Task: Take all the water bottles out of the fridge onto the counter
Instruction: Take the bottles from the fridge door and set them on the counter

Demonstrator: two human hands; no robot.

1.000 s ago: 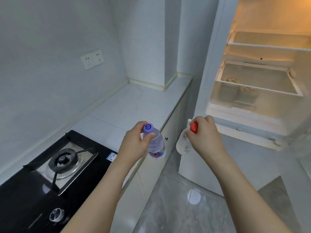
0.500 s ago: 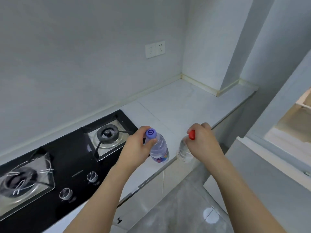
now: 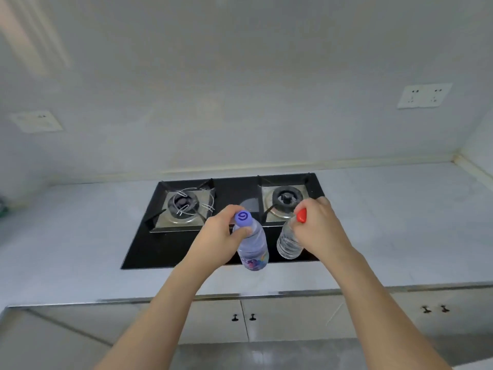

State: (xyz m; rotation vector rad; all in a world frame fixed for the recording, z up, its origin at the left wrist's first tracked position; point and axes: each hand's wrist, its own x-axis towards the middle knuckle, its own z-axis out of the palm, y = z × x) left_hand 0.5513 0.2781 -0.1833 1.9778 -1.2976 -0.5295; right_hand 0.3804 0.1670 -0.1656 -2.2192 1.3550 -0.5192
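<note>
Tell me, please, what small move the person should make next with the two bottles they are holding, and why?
Probably shift both bottles sideways and set them down on the bare counter. The left hand grips the purple-capped bottle and the right hand the red-capped bottle near their necks, both held above the black gas stove, not over open countertop.

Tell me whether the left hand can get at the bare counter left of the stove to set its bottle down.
Probably yes: the left hand holds the purple-capped bottle over the stove, and nothing stands on the counter beside it.
</note>
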